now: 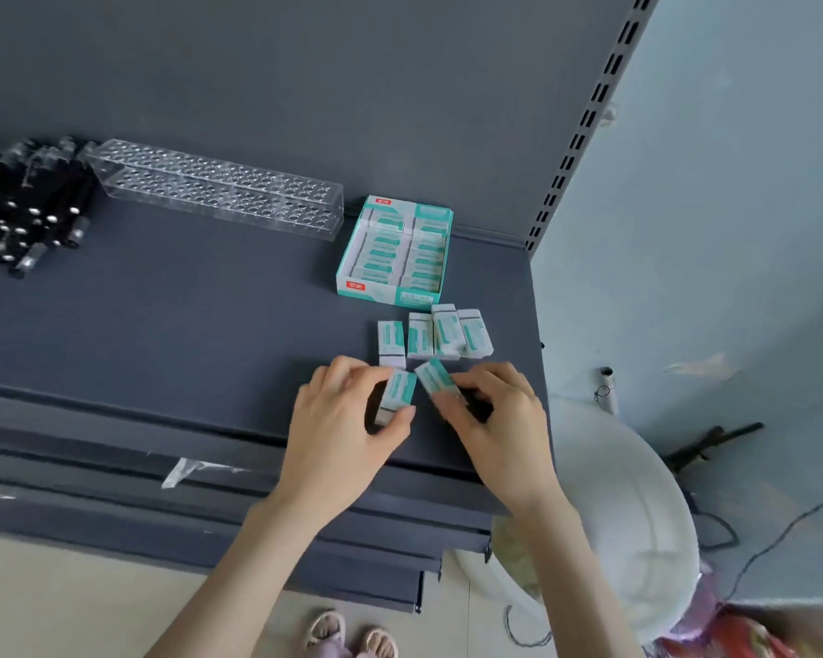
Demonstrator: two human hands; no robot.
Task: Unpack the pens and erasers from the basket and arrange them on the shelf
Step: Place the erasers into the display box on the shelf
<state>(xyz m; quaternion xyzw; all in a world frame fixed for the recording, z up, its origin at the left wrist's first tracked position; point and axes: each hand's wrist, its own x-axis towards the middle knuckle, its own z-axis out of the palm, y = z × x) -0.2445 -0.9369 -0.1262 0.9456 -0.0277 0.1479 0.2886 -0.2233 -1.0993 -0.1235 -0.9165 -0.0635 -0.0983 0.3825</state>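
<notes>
On the dark grey shelf [210, 315] my left hand [343, 429] pinches a white-and-teal eraser [397, 394] between thumb and fingers. My right hand [490, 420] grips a second eraser [434, 376], tilted, right beside the first. Just behind them several erasers [431, 335] stand in a loose row. A teal-and-white display box [395, 251] packed with more erasers sits further back. Far left, a pile of black pens [25, 206] lies next to a clear acrylic pen holder [215, 192] with rows of holes.
The shelf's right edge and slotted upright [585, 125] meet a pale blue wall. A white round object [628, 515] sits below right of the shelf. Lower shelf edges [210, 529] step out toward me. Slippered feet [352, 638] show on the floor, with cables [780, 529] at right.
</notes>
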